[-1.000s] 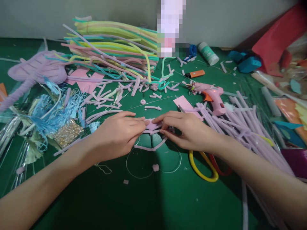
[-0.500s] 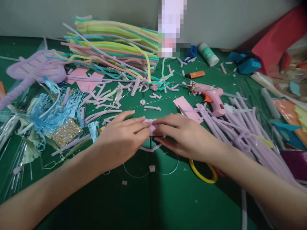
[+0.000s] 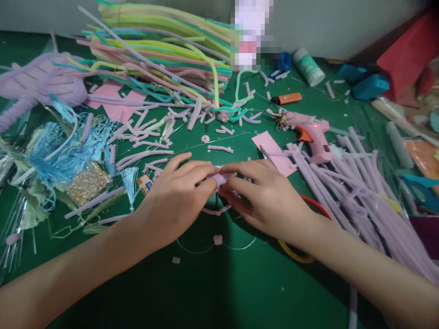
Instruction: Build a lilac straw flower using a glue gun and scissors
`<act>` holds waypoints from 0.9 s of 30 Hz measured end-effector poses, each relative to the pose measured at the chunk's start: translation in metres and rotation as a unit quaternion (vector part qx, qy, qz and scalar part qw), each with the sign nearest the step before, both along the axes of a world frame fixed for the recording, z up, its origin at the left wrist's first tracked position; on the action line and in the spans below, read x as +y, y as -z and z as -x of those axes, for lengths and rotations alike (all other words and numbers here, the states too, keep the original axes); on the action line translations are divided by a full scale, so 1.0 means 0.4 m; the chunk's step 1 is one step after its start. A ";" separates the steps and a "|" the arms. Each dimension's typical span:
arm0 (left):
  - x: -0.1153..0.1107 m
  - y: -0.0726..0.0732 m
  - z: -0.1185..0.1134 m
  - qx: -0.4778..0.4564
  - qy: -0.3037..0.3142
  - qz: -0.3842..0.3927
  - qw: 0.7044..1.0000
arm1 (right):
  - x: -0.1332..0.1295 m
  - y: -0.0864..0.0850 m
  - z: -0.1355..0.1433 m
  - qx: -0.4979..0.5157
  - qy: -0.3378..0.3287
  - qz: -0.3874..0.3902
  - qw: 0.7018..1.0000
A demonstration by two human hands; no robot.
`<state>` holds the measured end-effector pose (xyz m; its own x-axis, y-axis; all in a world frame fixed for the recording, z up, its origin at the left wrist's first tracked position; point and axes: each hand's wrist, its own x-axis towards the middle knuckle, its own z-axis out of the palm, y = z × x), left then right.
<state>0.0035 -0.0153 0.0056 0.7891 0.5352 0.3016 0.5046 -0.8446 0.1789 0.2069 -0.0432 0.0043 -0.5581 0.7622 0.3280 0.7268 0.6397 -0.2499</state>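
Left grip (image 3: 181, 198) and right grip (image 3: 267, 196) narrow, both pinching lilac piece (image 3: 220, 177) between fingertips; work apparently midway: lilac strip (image 3: 213, 211) on near side of grips already bent, any joins hidden; cut lengths (image 3: 221, 148) beyond grips loose, apparently unused

Lilac piece (image 3: 219, 178), one: mostly covered by fingers of the left hand (image 3: 183, 196) and right hand (image 3: 263, 195); I cannot make out its outline.
Yellow loop (image 3: 295, 258) and red loop (image 3: 318, 203), beside right hand: part-hidden by hand and forearm.
Lilac paddle shape (image 3: 44, 75), far left of left hand: cut by my view's edge.
Pixelated patch (image 3: 252, 27), beyond both hands: unreadable to me.
Green-and-white tube (image 3: 308, 67), beyond right hand: lettering too small.
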 end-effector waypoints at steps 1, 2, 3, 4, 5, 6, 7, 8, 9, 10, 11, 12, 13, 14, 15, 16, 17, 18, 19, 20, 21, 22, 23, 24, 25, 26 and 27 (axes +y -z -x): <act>-0.001 0.001 -0.001 0.008 0.002 -0.009 1.000 | 0.001 -0.001 -0.001 -0.005 -0.001 0.001 1.000; -0.003 0.001 -0.001 0.013 0.003 -0.014 1.000 | 0.002 -0.003 -0.001 -0.008 -0.001 0.004 1.000; -0.004 0.000 -0.002 0.016 0.004 -0.016 1.000 | 0.002 -0.004 -0.001 -0.011 -0.001 0.008 1.000; -0.005 -0.001 -0.003 0.017 0.005 -0.015 1.000 | 0.002 -0.005 -0.001 -0.013 0.001 0.011 1.000; -0.006 -0.002 -0.004 0.017 0.006 -0.013 1.000 | 0.001 -0.005 -0.001 -0.014 0.004 0.014 1.000; -0.006 -0.003 -0.004 0.017 0.006 -0.009 1.000 | 0.000 -0.005 0.000 -0.015 0.007 0.017 1.000; -0.006 -0.004 -0.004 0.018 0.006 -0.006 1.000 | -0.001 -0.005 0.000 -0.015 0.009 0.019 1.000; -0.006 -0.005 -0.003 0.017 0.006 -0.004 1.000 | -0.001 -0.005 0.000 -0.014 0.010 0.020 1.000; -0.005 -0.006 -0.002 0.017 0.005 -0.002 1.000 | -0.002 -0.005 0.000 -0.014 0.011 0.020 1.000; -0.003 -0.007 -0.001 0.016 0.004 0.000 1.000 | -0.002 -0.005 0.000 -0.012 0.011 0.018 1.000; -0.001 -0.008 0.001 0.017 0.003 0.004 1.000 | -0.001 -0.004 0.000 -0.011 0.010 0.014 1.000; 0.001 -0.009 0.002 0.019 0.005 0.009 1.000 | -0.001 -0.004 0.000 -0.010 0.007 0.010 1.000; 0.004 -0.011 0.002 0.021 0.009 0.014 1.000 | 0.000 -0.004 0.000 -0.009 0.005 0.005 1.000; 0.006 -0.013 0.002 0.022 0.014 0.020 0.999 | 0.001 -0.004 0.000 -0.010 0.001 0.004 1.000; 0.009 -0.014 0.001 0.021 0.018 0.025 0.999 | 0.002 -0.003 0.000 -0.010 -0.001 0.005 1.000; 0.012 -0.015 0.000 0.018 0.023 0.029 0.999 | 0.004 -0.003 0.001 -0.010 0.000 0.009 1.000; 0.014 -0.015 -0.001 0.014 0.024 0.035 0.999 | 0.005 -0.003 0.002 -0.010 0.002 0.014 1.000; 0.017 -0.014 -0.002 0.009 0.022 0.038 0.999 | 0.006 -0.003 0.003 -0.009 0.006 0.018 1.000; 0.019 -0.012 -0.002 0.003 0.016 0.040 0.999 | 0.006 -0.003 0.004 -0.008 0.008 0.019 1.000; 0.020 -0.009 -0.002 -0.003 0.008 0.041 0.999 | 0.007 -0.003 0.005 -0.006 0.007 0.016 1.000; 0.022 -0.005 -0.001 -0.007 0.000 0.044 0.999 | 0.007 -0.003 0.005 -0.004 0.005 0.011 1.000; 0.023 -0.001 0.000 -0.010 -0.009 0.047 0.999 | 0.007 -0.003 0.006 -0.004 0.002 0.007 1.000; 0.024 0.003 0.001 -0.012 -0.016 0.051 0.999 | 0.007 -0.003 0.006 -0.004 0.000 0.004 1.000; 0.025 0.006 0.002 -0.011 -0.022 0.057 0.998 | 0.007 -0.002 0.006 -0.006 0.001 0.004 1.000; 0.025 0.009 0.002 -0.008 -0.027 0.064 0.998 | 0.007 -0.002 0.006 -0.010 0.004 0.005 1.000; 0.026 0.012 0.002 -0.008 -0.034 0.069 0.997 | 0.008 -0.001 0.006 -0.014 0.007 0.005 1.000; 0.026 0.015 0.000 -0.008 -0.042 0.074 0.996 | 0.009 0.000 0.007 -0.019 0.011 0.004 1.000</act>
<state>0.0033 -0.0049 -0.0003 0.7358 0.6379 0.2275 0.5677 -0.7641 0.3065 0.2041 -0.0398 0.0041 -0.5532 0.7768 0.3008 0.7501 0.6216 -0.2258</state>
